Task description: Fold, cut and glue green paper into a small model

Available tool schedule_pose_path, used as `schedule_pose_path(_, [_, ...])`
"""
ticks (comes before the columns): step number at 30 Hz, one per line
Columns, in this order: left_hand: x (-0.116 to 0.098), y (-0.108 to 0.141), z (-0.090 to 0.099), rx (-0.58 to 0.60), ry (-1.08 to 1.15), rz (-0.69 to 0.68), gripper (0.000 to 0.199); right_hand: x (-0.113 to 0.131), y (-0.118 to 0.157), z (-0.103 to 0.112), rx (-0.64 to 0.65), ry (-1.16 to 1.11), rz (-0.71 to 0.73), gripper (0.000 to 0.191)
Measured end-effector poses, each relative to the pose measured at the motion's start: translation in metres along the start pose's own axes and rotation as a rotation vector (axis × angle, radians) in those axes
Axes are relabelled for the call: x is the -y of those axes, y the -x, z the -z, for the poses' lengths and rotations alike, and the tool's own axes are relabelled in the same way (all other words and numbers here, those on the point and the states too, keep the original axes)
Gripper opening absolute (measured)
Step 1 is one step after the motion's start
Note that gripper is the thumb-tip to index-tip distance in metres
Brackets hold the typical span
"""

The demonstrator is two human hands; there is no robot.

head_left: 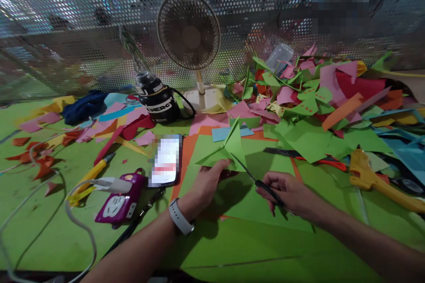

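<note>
Head view, and from where I stand I see two bare hands at work over a green table. The left hand, with a white watch at its wrist, pinches the lower edge of a folded green paper between thumb and fingers. The paper stands up in pointed flaps above flat green sheets, with orange paper showing beneath them.

The right hand has its fingers curled round the black handles of a pair of scissors; the blades reach up over the folded paper's lower right side. I can't tell how far apart the blades are.

Left of the sheets lie a phone and a purple case. A yellow glue gun rests to the right, near a heap of coloured scraps. Behind stand a black flask and a fan.
</note>
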State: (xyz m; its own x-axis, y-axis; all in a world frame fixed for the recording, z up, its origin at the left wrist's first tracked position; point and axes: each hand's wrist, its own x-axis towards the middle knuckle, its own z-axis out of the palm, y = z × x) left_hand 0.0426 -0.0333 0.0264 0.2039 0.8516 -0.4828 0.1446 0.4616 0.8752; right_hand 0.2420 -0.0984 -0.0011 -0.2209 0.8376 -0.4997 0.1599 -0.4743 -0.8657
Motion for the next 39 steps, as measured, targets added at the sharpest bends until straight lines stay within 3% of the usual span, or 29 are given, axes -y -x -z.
schedule_pose_path(5, [-0.001,0.001,-0.001,0.024,0.044,-0.001,0.018,0.005,0.001,-0.003,-0.019,-0.028,0.008,0.054])
schedule_pose_path(15, [0.004,-0.001,-0.004,0.006,0.034,0.104,0.027,0.001,0.001,-0.001,-0.009,-0.026,0.006,0.051])
schedule_pose_path(24, [0.018,-0.008,-0.003,-0.004,0.018,0.116,0.033,0.005,0.002,-0.003,-0.037,0.0,-0.04,0.053])
schedule_pose_path(34, [-0.005,0.006,-0.003,0.01,0.03,0.094,0.023,0.009,0.002,-0.005,-0.052,-0.023,-0.009,0.052])
schedule_pose_path(39, [-0.004,0.005,-0.005,0.002,0.041,0.125,0.027,0.007,0.001,-0.005,-0.045,-0.007,-0.013,0.052])
